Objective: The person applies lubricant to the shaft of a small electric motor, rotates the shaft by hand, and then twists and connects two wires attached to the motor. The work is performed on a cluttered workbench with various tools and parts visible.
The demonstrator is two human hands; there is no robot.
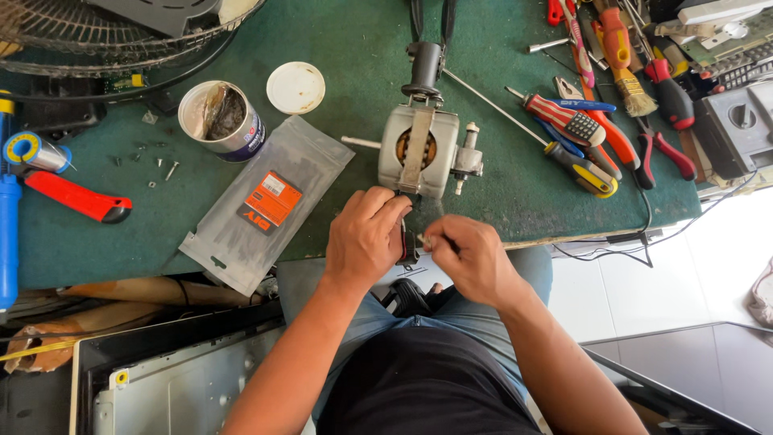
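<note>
A grey fan motor (pixel 419 149) with copper windings and a thin shaft lies on the green bench mat (pixel 354 48). At the bench's near edge, just below the motor, my left hand (pixel 366 238) grips a small black part (pixel 408 242) that hangs by wires from the motor. My right hand (pixel 471 258) pinches a thin pale piece (pixel 424 240) at that black part. Both hands sit close together, fingers curled. What lies under the fingers is hidden.
A clear plastic bag with an orange label (pixel 262 201), an open tin (pixel 221 121) and its white lid (pixel 295 87) lie left of the motor. Screwdrivers (pixel 568 121), pliers (pixel 664 153) and a brush are at right. A red utility knife (pixel 76 197), loose screws and a fan guard (pixel 105 32) are at left.
</note>
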